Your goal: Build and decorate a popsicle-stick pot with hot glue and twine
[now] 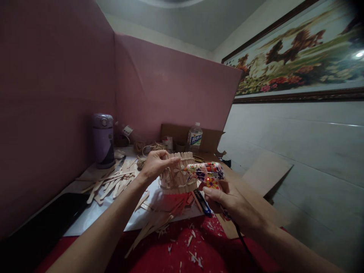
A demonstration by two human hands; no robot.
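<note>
My left hand (pixel 158 163) is closed on the upper left part of a small round basket made of upright popsicle sticks (pixel 178 184). A cord runs around the basket near its top, and small wooden pieces sit on its front. In my right hand (pixel 227 195) is a glue gun (pixel 209 171) with a flower pattern and a lit red light. Its nozzle points left and is at or very near the small pieces on the basket's front; whether it touches cannot be told. A black cable hangs down from the glue gun's handle.
Loose popsicle sticks (pixel 113 182) lie in a pile at left, beside a purple flask (pixel 103 140). A blue-and-black utility knife (pixel 203 203) rests below the basket. Wood scraps (pixel 191 239) litter the red cloth (pixel 159 258). Behind stand a clear bottle (pixel 195 136) and cardboard (pixel 176 131).
</note>
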